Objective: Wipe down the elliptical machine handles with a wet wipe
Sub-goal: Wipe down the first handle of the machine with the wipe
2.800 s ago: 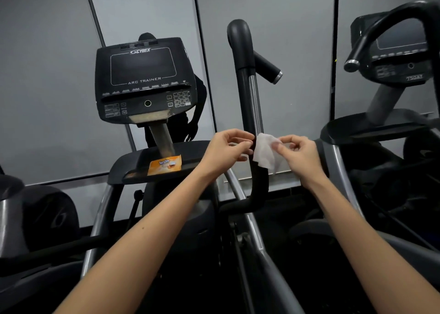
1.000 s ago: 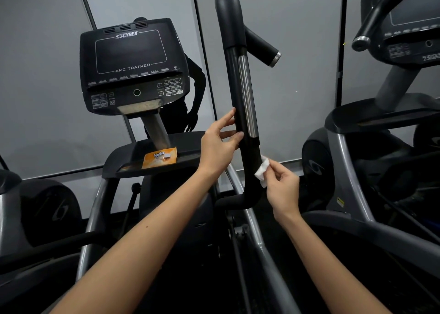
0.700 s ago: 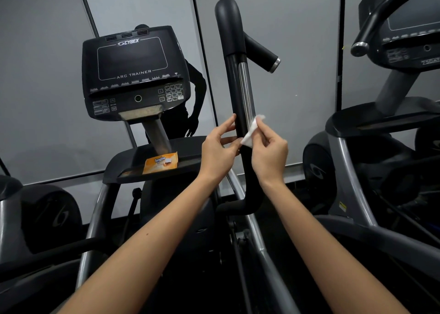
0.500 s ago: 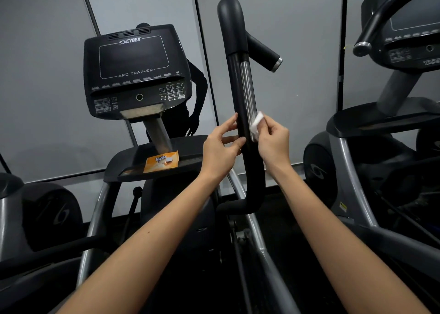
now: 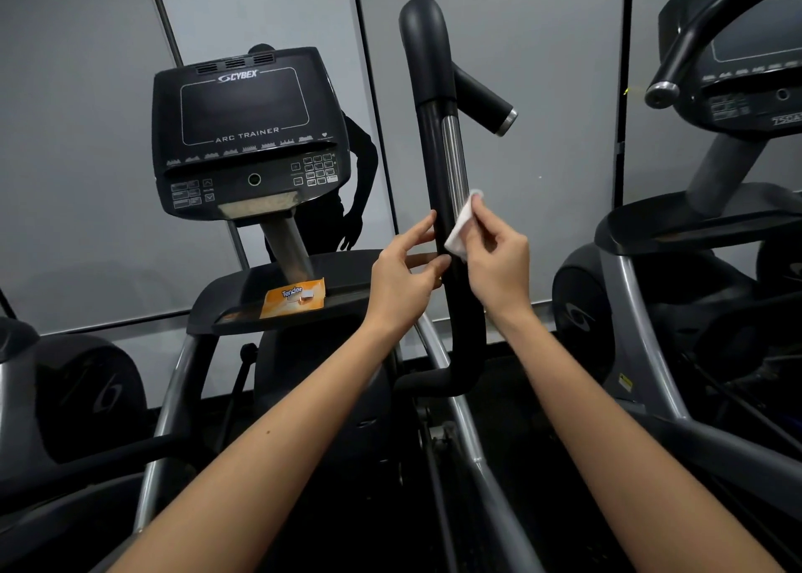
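One upright handle (image 5: 434, 160) | right hand (image 5: 499, 260) pinches wipe (image 5: 460, 225) against it | left hand (image 5: 399, 277) straight-fingered, touching

Matt blk plastic handle (image 5: 432, 160) w/ shiny metal strip (image 5: 453, 160) (ribbed); wipe (image 5: 461, 225) papery.

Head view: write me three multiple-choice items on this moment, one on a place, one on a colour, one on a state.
1. Where does the orange packet lie?
A. on the console shelf
B. on the floor
C. on the neighbouring machine

2. What colour is the wipe?
A. blue
B. white
C. yellow

3. What is the right hand doing?
A. hanging idle
B. gripping the packet
C. pinching the wipe against the upright handle

Key: 1 A, the packet lies on the shelf below the screen. 2 B, the wipe shows white against the black handle. 3 C, the hand pinches the wipe at the handle's metal strip.
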Motion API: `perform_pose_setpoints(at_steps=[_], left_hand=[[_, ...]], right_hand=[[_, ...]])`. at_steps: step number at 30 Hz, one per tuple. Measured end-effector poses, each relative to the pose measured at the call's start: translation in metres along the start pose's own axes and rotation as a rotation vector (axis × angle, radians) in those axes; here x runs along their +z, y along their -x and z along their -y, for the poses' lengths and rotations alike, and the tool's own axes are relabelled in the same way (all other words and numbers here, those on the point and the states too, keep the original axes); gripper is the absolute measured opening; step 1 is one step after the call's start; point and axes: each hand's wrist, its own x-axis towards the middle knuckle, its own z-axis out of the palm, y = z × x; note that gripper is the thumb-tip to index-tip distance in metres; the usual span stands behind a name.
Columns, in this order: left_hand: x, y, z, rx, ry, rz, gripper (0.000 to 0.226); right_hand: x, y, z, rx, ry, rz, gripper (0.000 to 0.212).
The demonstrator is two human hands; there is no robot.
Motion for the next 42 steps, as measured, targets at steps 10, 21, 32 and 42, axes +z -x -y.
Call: perform_pose_setpoints(at_steps=[10, 21, 32, 42], left_hand=[[-0.001, 0.002, -0.002, 0.002, -0.008, 0.027, 0.059], [-0.004, -0.001, -0.002, -0.018, 0.038, 0.045, 0.064], [-0.008, 0.002, -0.004, -0.002, 0.009, 0.077, 0.063], [-0.008, 0.003, -0.005, -0.015, 0.008, 0.090, 0.066]], right_hand=[[-0.006, 0.028, -0.027, 0.212, 0.032, 0.056, 0.040], [0.006, -0.014, 0.000, -0.369, 0.258, 0.011, 0.039], [-0.010, 0.056, -0.053, -0.476, 0.209, 0.000, 0.039], [0.003, -0.013, -0.002, -0.078, 0.078, 0.042, 0.032]])
